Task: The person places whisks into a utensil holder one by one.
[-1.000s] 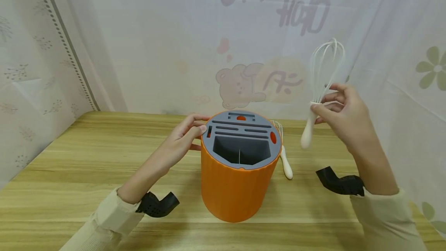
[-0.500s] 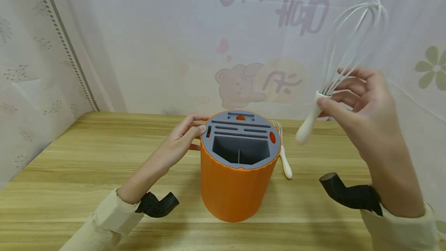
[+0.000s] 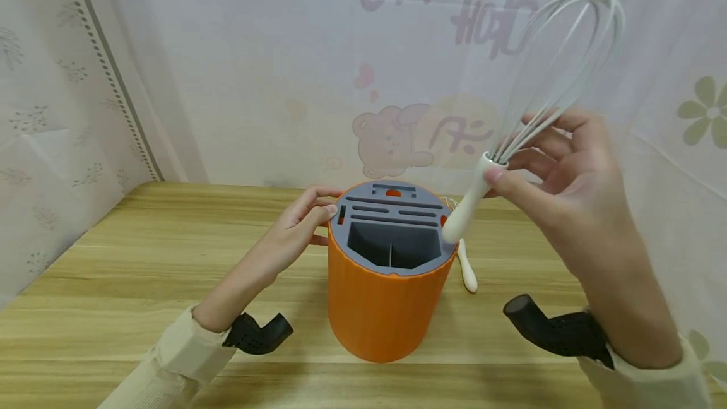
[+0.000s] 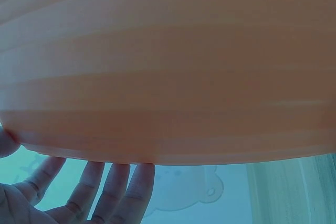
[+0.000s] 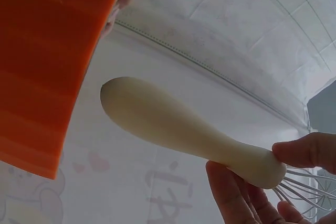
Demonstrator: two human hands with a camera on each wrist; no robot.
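A round orange utensil holder [image 3: 386, 314] stands upright with a grey slotted top [image 3: 377, 202]. At its left side rests my left hand [image 3: 295, 223], the thumb on the rim and fairly straight fingers [image 4: 113, 192] against the wall. My right hand [image 3: 573, 194] pinches a whisk [image 3: 471, 201] between thumb and fingertips at the collar, its pale wires pointing up and right. Tilted down-left, the handle [image 5: 168, 119] ends over the top's right edge in the head view, near the orange oval hole. In the right wrist view a gap shows between handle and holder.
A smaller whisk [image 3: 468, 270] lies on the wooden table [image 3: 170, 289] right of the holder, its wires partly hidden. A printed curtain [image 3: 255, 81] hangs behind the table. Black curved mounts [image 3: 258, 333] sit on both wrists.
The right hand has carried the whisk up and right, then back left, so its handle end now overlaps the holder's right edge. The left hand and holder have stayed put.
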